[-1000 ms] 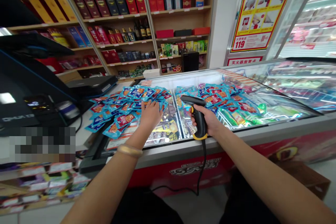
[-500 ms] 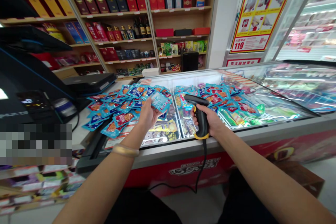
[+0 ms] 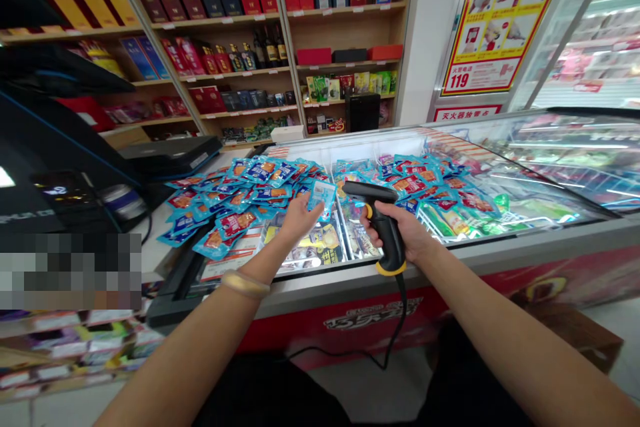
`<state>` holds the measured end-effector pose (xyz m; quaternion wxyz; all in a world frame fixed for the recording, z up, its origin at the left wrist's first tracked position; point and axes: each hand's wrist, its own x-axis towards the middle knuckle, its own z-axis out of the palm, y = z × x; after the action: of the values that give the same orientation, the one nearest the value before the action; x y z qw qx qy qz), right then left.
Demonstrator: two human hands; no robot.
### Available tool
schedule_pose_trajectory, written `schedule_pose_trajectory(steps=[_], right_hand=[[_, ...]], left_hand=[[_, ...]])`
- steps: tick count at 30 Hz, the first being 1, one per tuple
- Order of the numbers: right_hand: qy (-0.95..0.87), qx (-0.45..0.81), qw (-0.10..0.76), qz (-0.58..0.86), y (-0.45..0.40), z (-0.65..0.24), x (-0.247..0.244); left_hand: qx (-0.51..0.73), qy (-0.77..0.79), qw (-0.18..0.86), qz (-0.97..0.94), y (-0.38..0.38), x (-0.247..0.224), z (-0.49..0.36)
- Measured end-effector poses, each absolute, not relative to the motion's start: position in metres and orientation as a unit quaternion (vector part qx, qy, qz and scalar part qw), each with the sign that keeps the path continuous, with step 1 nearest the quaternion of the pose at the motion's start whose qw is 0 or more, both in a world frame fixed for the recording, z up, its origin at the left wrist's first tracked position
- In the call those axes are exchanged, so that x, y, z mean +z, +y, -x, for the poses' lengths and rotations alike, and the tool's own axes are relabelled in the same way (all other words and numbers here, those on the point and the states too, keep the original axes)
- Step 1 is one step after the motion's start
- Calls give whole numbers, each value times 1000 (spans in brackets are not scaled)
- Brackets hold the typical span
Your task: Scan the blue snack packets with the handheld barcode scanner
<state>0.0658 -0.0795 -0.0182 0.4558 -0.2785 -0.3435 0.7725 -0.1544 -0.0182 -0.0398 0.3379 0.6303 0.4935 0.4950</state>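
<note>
Currently pinching a flat, light-blue plastic sachet (image 3: 323, 197) between thumb and fingers of the left hand (image 3: 301, 218), above a long, grey-rimmed, glass-topped chest freezer (image 3: 345, 277). Clasping a black-and-yellow, pistol-shaped plastic scanner (image 3: 390, 233) by its handle in the right hand (image 3: 406, 232), with fingers closed around it and a black cable (image 3: 403, 310) hanging below. Pointing the scanner's head toward the sachet, with a gap showing between. Holding the sachet beside a loose heap of shiny blue-and-red packets (image 3: 257, 190), with a second heap (image 3: 425, 180) beyond the scanner.
</note>
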Motion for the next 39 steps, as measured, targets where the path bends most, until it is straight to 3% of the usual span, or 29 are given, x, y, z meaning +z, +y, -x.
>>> schedule_pose_trajectory(steps=[4, 22, 29, 35, 39], right_hand=[[-329, 778, 445, 297, -80, -64, -16], [-322, 776, 445, 309, -78, -62, -16], [-304, 750, 526, 262, -72, -101, -13], [-270, 676, 628, 276, -57, -163, 0], [-196, 649, 662, 318, -47, -192, -7]], left_hand=[[489, 486, 280, -668, -17, -42, 154], [466, 500, 286, -672, -18, -39, 155], [423, 468, 35, -775, -23, -20, 135], [389, 368, 49, -843, -1, 2, 46], [210, 468, 105, -852, 5, -8, -9]])
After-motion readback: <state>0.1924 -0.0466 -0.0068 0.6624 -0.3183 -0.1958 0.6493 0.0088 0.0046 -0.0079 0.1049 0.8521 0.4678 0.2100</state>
